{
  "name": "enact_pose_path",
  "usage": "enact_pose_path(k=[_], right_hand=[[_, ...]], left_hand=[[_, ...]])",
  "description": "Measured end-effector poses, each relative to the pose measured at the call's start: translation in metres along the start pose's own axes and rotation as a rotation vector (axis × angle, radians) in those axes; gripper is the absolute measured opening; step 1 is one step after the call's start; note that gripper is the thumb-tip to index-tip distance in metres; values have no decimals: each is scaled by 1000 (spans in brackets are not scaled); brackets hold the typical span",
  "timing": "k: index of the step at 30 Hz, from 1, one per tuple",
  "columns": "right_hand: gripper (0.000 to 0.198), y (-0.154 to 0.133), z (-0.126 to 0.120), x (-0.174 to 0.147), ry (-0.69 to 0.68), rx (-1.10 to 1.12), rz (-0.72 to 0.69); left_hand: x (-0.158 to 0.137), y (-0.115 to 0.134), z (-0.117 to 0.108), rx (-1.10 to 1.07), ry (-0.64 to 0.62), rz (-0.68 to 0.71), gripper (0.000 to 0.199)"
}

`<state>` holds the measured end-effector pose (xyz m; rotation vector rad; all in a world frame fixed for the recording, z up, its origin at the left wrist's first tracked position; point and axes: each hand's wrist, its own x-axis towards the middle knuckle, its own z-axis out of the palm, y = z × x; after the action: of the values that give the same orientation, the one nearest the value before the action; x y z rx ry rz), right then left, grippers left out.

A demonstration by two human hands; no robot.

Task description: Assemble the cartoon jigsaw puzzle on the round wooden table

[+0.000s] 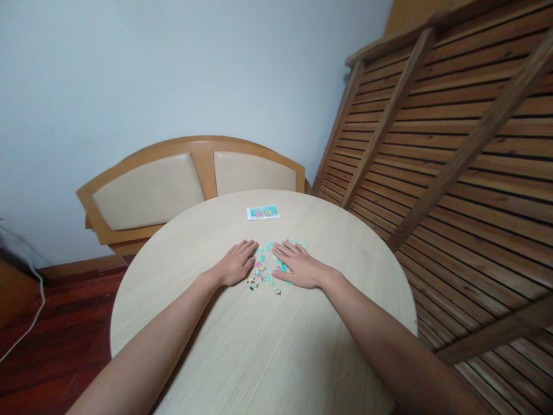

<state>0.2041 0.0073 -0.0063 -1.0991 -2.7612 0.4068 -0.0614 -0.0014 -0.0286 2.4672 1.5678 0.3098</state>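
Note:
Several small jigsaw puzzle pieces point(261, 270), mostly turquoise with pink, yellow and dark bits, lie scattered on the round wooden table point(233, 346). At their left edge rests my left hand point(237, 263), palm down, fingers stretched toward the far side. My right hand point(299, 266) lies flat with spread fingers over the right part of the pieces, covering some of them. Neither hand grips anything. Beyond the hands is a small picture card point(263, 212) with a turquoise scene and cartoon figures on a white border.
Behind the table stands a wooden headboard point(205, 167) with two beige padded panels, near a pale wall point(185, 69). A slatted wooden frame point(432, 173) leans along the right side. At the far left, a white cable point(42, 294) hangs down to the dark red floor point(64, 323).

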Motion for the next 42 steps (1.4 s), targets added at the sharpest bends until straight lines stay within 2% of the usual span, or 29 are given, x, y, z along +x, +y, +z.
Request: enact_pose_path(k=[4, 10, 16, 21, 29, 36, 42], right_hand=[[83, -3, 1, 0, -2, 12, -36], [80, -13, 4, 1, -8, 27, -95], [78, -11, -1, 0, 3, 6, -77], [78, -5, -4, -1, 36, -3, -43], [68, -16, -3, 0, 31, -7, -204], [54, -13, -10, -1, 69, -13, -256], [49, -21, -12, -2, 64, -4, -297]], left_hand=[[3, -6, 4, -9, 58, 32, 59], [1, 2, -1, 0, 20, -2, 69], [0, 14, -1, 29, 42, -58, 71], [2, 11, 4, 39, 87, -77, 70], [0, -4, -3, 50, 16, -35, 79], [-3, -5, -14, 36, -39, -20, 73], [0, -3, -3, 52, 86, -77, 71]])
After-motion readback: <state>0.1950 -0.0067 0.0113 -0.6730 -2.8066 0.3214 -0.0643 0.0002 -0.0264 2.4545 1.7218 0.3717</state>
